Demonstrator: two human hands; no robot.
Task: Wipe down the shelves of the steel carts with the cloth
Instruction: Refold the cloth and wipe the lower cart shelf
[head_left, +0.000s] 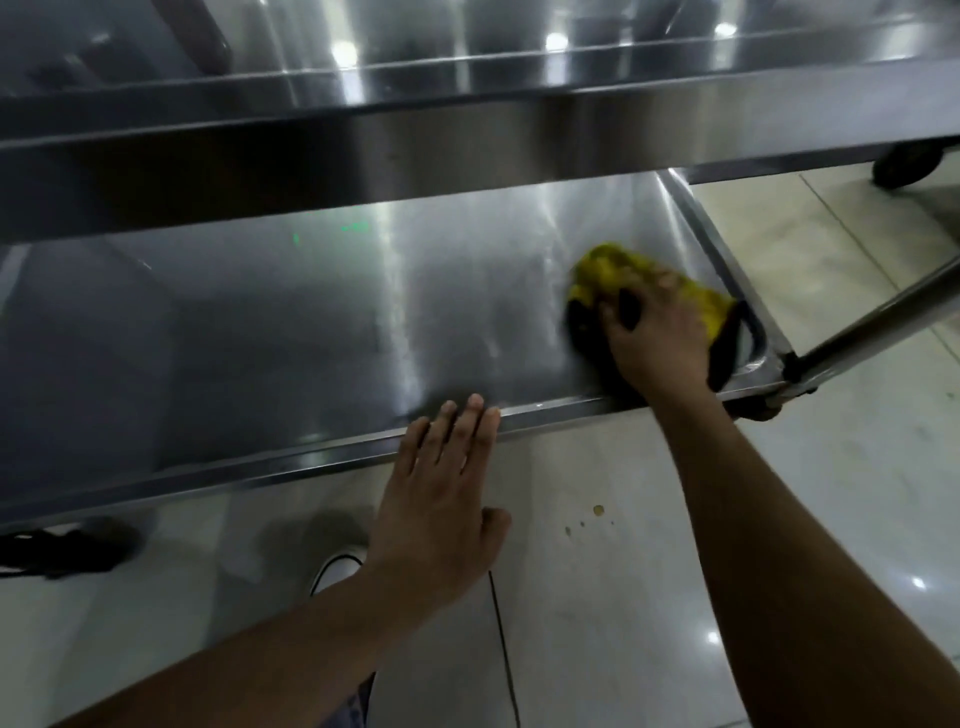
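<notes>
- The steel cart (467, 130) filled the view, its upper shelf edge crossing at twelve o'clock.
- The lower shelf (311, 312) lay beneath, bare steel running out toward nine o'clock; that stretch could be missed, I judged, if strokes stayed in the corner.
- The left hand (441, 499) rested flat at six o'clock, fingers straight, tips touching the shelf's front rim; a hard push might roll the cart on its wheel (906, 166).
- The right hand (660, 338), at three o'clock, pressed the yellow-and-black cloth (618, 270) onto the shelf's right front corner, fingers curled into it; the cloth was blurred.
- Small stains (597, 512) spotted the floor.
</notes>
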